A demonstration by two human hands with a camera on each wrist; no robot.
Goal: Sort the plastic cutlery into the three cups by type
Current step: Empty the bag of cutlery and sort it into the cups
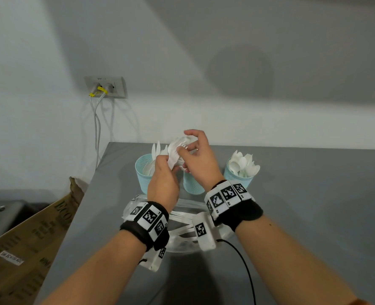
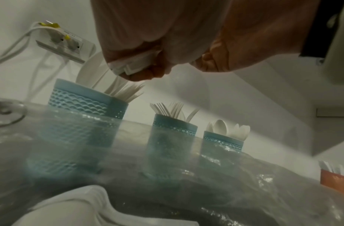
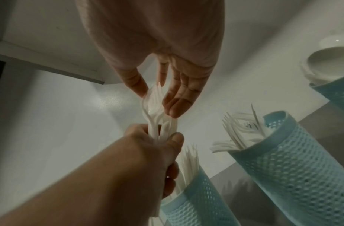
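White cutlery bunch (image 1: 175, 151) aloft; teal mesh left cup (image 1: 140, 178): knives (image 1: 157, 148); middle cup (image 1: 193, 187): forks (image 2: 167, 110); right cup (image 1: 235, 177): spoons (image 1: 243, 164).

My right hand (image 3: 163, 50) hangs from above, thumb and fingertips pinching the top of a white cutlery bundle (image 3: 154, 105). My left hand (image 3: 153, 151) grips its handles below. Nearby are teal mesh cups: knife cup (image 3: 190, 203), fork cup (image 3: 287, 165), spoon cup (image 3: 333, 93).

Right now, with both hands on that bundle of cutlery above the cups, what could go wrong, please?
1. The left hand grips the bundle of cutlery by its handles while the right hand pinches the nested heads. Pulling one piece may drag others loose.
2. The bundle is held above the left cup, which holds knives, so a dropped piece could land with the wrong type.
3. The right hand works just above the middle cup, and a bump might tip it.
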